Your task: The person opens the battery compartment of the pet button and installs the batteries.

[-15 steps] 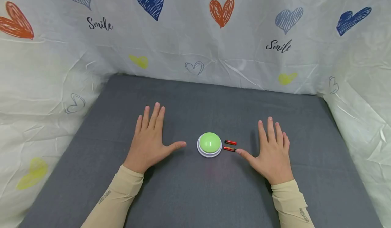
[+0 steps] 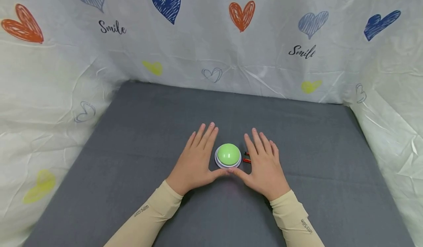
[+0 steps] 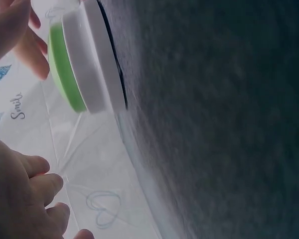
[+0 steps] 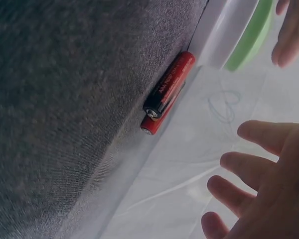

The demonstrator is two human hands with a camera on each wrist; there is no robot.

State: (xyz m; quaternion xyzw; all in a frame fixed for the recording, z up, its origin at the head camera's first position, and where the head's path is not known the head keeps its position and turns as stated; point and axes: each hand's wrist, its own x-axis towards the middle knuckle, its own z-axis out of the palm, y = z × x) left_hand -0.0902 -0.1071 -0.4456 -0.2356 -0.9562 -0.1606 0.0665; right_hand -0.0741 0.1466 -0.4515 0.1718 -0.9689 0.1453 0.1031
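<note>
A round button with a green dome (image 2: 228,154) and a white base (image 3: 92,59) sits on the grey cloth. Two red and black AAA batteries (image 4: 169,82) lie just right of it, partly hidden by the right hand in the head view. My left hand (image 2: 195,162) is spread flat in the air left of the button. On the other side, my right hand (image 2: 265,166) is spread likewise, over the batteries' right ends. Both thumbs reach in front of the button, their tips meeting or nearly so. Neither hand holds anything.
A grey cloth (image 2: 178,111) covers the tabletop. White sheeting (image 2: 264,37) printed with hearts and the word Smile rises along its back and both sides.
Both hands have moved inward from wide apart, the left one rightward and the right one leftward, to either side of the button. The button and batteries stay in place on the cloth.
</note>
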